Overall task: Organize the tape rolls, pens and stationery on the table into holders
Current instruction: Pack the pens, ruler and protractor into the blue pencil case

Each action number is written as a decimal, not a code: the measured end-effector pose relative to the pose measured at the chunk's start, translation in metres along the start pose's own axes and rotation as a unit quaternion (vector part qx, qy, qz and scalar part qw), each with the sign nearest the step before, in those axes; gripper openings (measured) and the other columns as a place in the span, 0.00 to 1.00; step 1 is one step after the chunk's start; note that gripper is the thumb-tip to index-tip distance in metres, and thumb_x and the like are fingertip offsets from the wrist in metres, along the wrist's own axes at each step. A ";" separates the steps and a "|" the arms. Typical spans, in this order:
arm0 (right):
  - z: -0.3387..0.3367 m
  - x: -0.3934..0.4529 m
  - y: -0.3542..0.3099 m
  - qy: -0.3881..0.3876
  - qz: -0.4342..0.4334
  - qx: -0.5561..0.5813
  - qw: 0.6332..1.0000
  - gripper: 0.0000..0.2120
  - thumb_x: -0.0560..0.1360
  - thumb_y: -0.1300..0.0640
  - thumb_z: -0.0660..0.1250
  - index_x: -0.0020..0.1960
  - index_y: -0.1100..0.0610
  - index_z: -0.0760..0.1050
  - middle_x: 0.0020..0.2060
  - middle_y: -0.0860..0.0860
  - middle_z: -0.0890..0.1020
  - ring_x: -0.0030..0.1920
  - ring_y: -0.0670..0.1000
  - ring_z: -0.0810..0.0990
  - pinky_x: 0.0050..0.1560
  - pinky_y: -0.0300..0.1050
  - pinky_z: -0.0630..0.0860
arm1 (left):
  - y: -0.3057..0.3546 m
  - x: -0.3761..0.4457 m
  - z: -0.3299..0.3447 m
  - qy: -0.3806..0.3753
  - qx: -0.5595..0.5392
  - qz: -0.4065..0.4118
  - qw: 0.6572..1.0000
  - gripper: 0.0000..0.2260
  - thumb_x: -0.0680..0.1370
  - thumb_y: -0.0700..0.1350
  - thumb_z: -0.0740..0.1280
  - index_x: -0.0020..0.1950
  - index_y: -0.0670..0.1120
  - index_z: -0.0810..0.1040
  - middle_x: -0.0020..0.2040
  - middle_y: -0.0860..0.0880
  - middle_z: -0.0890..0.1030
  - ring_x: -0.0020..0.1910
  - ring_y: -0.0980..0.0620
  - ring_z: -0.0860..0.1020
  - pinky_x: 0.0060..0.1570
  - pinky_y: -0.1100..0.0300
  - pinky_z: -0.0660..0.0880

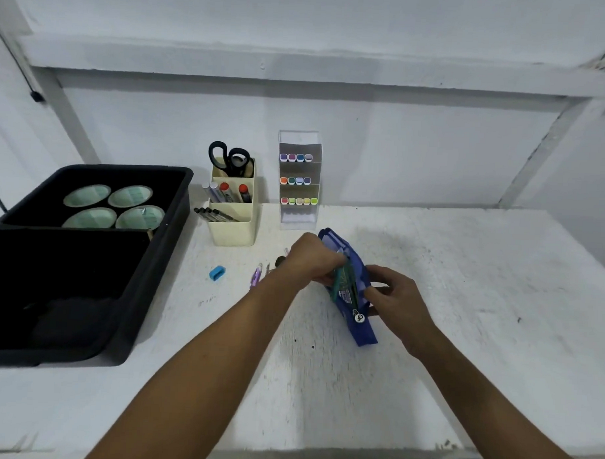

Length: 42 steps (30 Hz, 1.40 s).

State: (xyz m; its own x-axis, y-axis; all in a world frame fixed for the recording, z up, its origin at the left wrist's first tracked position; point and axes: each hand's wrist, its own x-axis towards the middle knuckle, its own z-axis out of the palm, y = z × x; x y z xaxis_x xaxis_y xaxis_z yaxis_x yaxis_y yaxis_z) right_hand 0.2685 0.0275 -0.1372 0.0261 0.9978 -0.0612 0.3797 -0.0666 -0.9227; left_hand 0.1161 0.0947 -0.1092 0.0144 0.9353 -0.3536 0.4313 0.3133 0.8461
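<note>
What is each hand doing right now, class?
Left hand: closed on green items going into the blue pencil pouch.
Right hand: closed on the pouch's side, holding it open.

Person, head view: two forearms, bare from the lower frame edge to the wrists; no sleeve in view. Left hand (310,260): bare, ungloved, back of hand showing. Right hand (396,298): bare, ungloved, knuckles and thumb visible. Neither wrist carries a watch, band or marking.
</note>
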 end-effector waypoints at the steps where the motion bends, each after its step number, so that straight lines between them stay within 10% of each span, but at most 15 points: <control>1: -0.001 -0.001 0.000 0.002 0.001 0.002 1.000 0.14 0.76 0.64 0.64 0.60 0.56 0.75 0.52 0.51 0.82 0.48 0.52 0.83 0.46 0.50 0.83 | 0.002 0.003 0.006 0.006 0.006 0.002 1.000 0.08 0.72 0.43 0.72 0.40 0.43 0.74 0.43 0.41 0.83 0.41 0.44 0.84 0.42 0.51 0.83; 17: 0.006 0.002 0.002 -0.014 0.023 -0.002 1.000 0.18 0.76 0.61 0.65 0.66 0.57 0.72 0.57 0.51 0.80 0.51 0.52 0.82 0.49 0.51 0.82 | -0.043 0.005 -0.044 0.115 0.043 0.003 0.992 0.11 0.75 0.40 0.71 0.56 0.42 0.81 0.51 0.44 0.81 0.38 0.49 0.82 0.35 0.61 0.79; 42: 0.022 0.013 0.003 -0.017 0.015 -0.005 1.000 0.18 0.76 0.60 0.65 0.66 0.56 0.71 0.59 0.52 0.79 0.51 0.51 0.81 0.44 0.41 0.81 | -0.077 -0.011 -0.075 0.141 0.178 -0.027 0.973 0.07 0.72 0.45 0.72 0.41 0.42 0.79 0.42 0.41 0.84 0.40 0.45 0.83 0.43 0.50 0.81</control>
State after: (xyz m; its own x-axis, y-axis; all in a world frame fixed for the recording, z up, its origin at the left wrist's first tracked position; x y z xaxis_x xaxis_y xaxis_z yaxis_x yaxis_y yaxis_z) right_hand 0.2501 0.0403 -0.1492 0.0064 0.9948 -0.1016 0.3890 -0.0961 -0.9162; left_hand 0.0156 0.0725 -0.1406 -0.2442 0.9428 -0.2270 0.7106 0.3333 0.6197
